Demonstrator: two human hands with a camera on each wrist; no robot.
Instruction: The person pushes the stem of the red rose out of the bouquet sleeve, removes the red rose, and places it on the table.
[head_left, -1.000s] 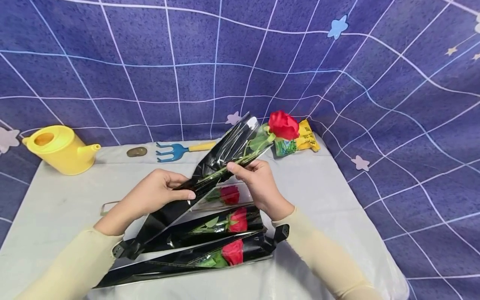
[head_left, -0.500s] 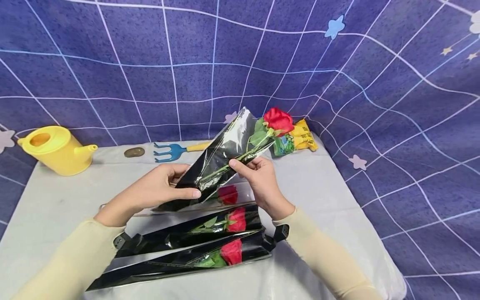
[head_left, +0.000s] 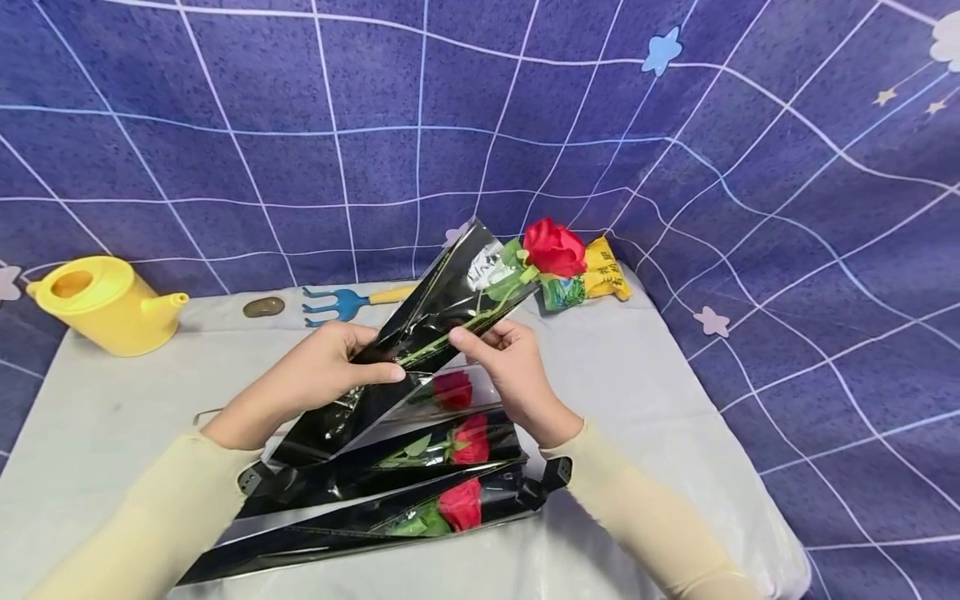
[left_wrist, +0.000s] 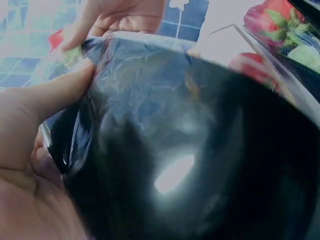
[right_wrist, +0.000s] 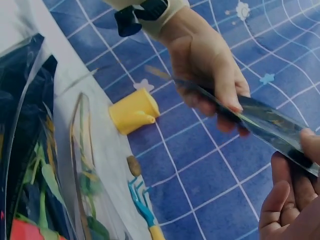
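Note:
In the head view a black and clear plastic flower sleeve (head_left: 427,312) is held slantwise above the table. A red rose (head_left: 553,247) pokes out of its upper right end, its green stem running along the sleeve's right edge. My left hand (head_left: 318,375) grips the lower middle of the sleeve, thumb lying across the front. Higher up, my right hand (head_left: 510,362) pinches the sleeve's edge and the stem between thumb and fingers. In the left wrist view the dark plastic (left_wrist: 175,130) fills most of the picture. The right wrist view shows the sleeve (right_wrist: 265,127) nearly edge-on.
Below the hands lie two black-sleeved roses (head_left: 459,504) and a rose in a clear sleeve (head_left: 452,390). Along the back stand a yellow watering can (head_left: 112,308), a brown stone (head_left: 264,307), a blue hand fork (head_left: 341,304) and a yellow-green packet (head_left: 592,279).
The sleeve has turned within my hands, its shine shifting and its lower end swinging up, then back down to the left. The rose has moved slightly left. Both hands keep hold.

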